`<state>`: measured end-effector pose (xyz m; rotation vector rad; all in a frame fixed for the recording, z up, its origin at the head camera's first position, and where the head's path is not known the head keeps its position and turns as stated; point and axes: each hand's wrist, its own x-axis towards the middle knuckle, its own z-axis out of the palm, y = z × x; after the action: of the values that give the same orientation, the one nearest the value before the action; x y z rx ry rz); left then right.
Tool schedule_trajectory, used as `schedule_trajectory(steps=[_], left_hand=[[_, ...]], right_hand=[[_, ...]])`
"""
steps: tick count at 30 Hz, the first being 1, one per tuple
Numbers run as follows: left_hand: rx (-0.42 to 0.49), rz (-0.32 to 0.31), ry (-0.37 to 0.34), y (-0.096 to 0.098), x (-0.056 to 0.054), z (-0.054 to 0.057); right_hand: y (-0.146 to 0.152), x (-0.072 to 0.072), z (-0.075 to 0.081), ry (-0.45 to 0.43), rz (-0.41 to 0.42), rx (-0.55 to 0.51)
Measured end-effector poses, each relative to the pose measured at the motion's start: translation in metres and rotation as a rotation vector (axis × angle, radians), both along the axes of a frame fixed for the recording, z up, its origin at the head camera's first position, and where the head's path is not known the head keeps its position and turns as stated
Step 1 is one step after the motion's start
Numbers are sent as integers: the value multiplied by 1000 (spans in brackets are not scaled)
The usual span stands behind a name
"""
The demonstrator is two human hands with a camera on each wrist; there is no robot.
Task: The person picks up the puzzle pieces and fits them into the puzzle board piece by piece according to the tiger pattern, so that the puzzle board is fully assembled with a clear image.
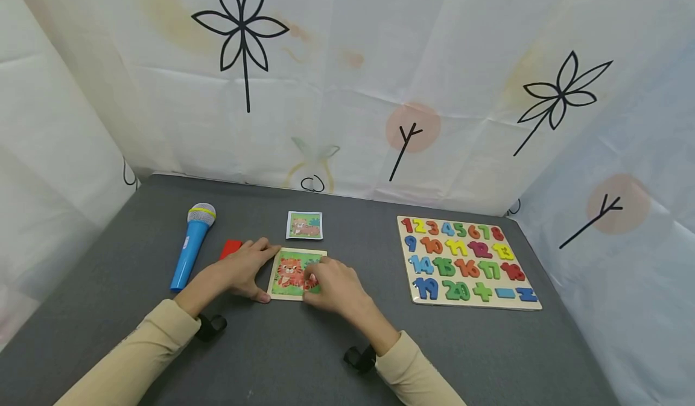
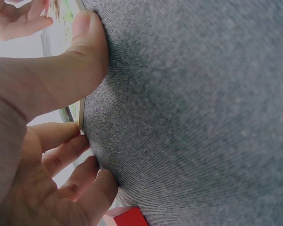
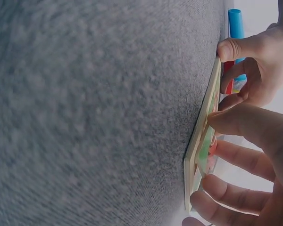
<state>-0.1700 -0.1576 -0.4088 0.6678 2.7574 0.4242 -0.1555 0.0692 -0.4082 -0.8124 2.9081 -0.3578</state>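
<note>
A square wooden jigsaw puzzle board with a tiger picture on green lies flat on the grey table. My left hand holds its left side, thumb at the near corner and index finger at the far corner. The other left fingertips rest on the cloth. Over the board's right part, my right hand pinches a green-and-orange puzzle piece between thumb and fingers. In the right wrist view that piece tilts against the board, and its far part is hidden by the fingers.
A small picture card lies beyond the board. Left of it are a red block, partly behind my left hand, and a blue toy microphone. A wooden number board lies to the right. White printed cloth hangs behind the table.
</note>
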Motion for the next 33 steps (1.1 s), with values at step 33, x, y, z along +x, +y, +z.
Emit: schedule_trajectory(steps=[33], left_hand=[[-3, 20, -23, 0, -3, -6]], right_hand=[[0, 1, 2, -41, 0, 9]])
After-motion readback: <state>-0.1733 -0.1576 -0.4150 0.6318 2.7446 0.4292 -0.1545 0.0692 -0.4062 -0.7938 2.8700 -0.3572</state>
